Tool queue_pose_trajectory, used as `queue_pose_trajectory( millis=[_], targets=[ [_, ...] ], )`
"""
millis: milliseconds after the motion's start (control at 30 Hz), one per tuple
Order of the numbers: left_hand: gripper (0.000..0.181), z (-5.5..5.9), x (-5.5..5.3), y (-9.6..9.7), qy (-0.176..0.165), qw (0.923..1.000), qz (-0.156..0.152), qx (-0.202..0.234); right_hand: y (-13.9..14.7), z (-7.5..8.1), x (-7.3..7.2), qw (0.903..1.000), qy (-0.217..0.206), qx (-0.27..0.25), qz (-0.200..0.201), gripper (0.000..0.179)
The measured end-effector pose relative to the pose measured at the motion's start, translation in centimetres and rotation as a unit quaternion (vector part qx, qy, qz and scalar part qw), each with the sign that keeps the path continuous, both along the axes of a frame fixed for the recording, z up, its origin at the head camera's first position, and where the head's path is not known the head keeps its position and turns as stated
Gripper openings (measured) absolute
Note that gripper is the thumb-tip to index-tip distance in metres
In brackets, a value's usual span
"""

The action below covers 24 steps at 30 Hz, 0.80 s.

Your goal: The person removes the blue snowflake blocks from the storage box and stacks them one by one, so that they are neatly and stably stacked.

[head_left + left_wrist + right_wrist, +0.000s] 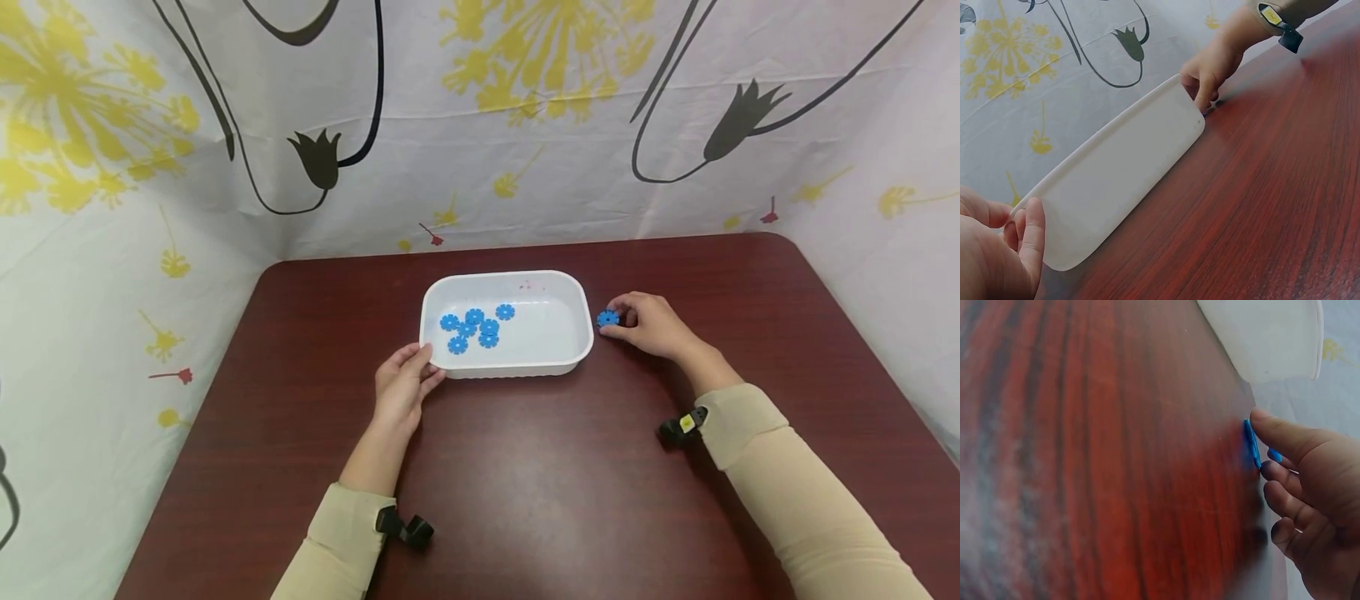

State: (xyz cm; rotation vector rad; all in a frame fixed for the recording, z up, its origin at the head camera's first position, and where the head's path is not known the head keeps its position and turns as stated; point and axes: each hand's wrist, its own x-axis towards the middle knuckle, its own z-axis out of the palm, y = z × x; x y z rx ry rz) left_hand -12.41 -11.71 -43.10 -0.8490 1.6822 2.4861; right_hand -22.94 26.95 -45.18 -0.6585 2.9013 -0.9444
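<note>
A white rectangular tray stands on the table with several blue notched plastic discs lying in its left half. At the tray's front left corner my left hand grips the rim between thumb and fingers. To the right of the tray my right hand pinches one blue notched disc close to the tabletop. In the right wrist view that disc is edge-on at the fingertips. A second bit of blue shows among the fingers; I cannot tell whether it is another disc.
The dark red-brown wooden table has rounded far corners. A white cloth printed with yellow and grey flowers hangs behind it and at both sides. Each wrist wears a small black camera, one at the right sleeve.
</note>
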Motion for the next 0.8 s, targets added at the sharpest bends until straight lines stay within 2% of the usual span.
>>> queue_pose_trajectory(
  millis=[433, 800],
  targets=[
    [0.030, -0.04, 0.05, -0.11, 0.000, 1.0000, -0.003, -0.007, -0.02, -0.16, -0.04, 0.9999, -0.013, 0.004, 0.004, 0.036],
    [0.017, -0.22, 0.05, -0.02, 0.019, 0.9997, 0.007, 0.010, -0.20, 0.23, -0.02, 0.9993, -0.032, 0.020, 0.009, 0.036]
  ],
)
